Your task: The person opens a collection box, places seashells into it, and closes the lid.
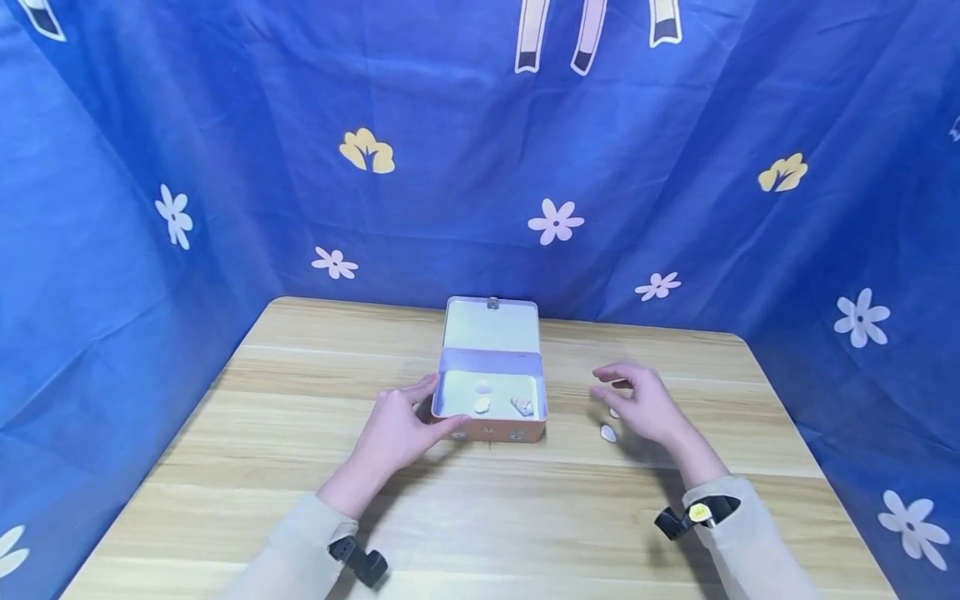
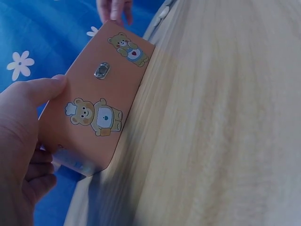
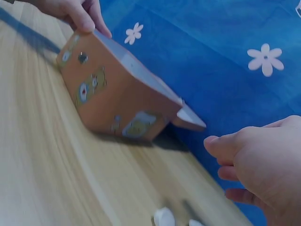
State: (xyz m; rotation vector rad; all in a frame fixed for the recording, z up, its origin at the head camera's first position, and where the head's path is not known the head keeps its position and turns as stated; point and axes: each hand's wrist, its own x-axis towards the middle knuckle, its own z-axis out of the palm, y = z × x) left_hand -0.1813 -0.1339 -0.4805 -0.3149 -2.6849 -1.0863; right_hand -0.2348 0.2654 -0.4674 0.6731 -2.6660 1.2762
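Observation:
An orange tin box (image 1: 504, 431) with bear pictures stands with its hinged lid (image 1: 491, 325) raised at the back. Inside lie two pale seashells (image 1: 482, 405) and a spiral, patterned seashell (image 1: 522, 406). My left hand (image 1: 397, 429) holds the box at its left front corner, thumb on the front and fingers round the side. Right of the box, my right hand (image 1: 637, 404) hovers over the table with fingers loosely bent and nothing visible between them. Beneath it lie a white seashell (image 1: 608, 433) and another seashell (image 1: 614, 412), partly hidden by the hand.
The wood-grain table (image 1: 480, 517) meets a blue flowered cloth (image 1: 450, 192) at the back and sides. The raised lid stands close to the cloth. A metal clasp (image 2: 102, 70) sits on the box's front.

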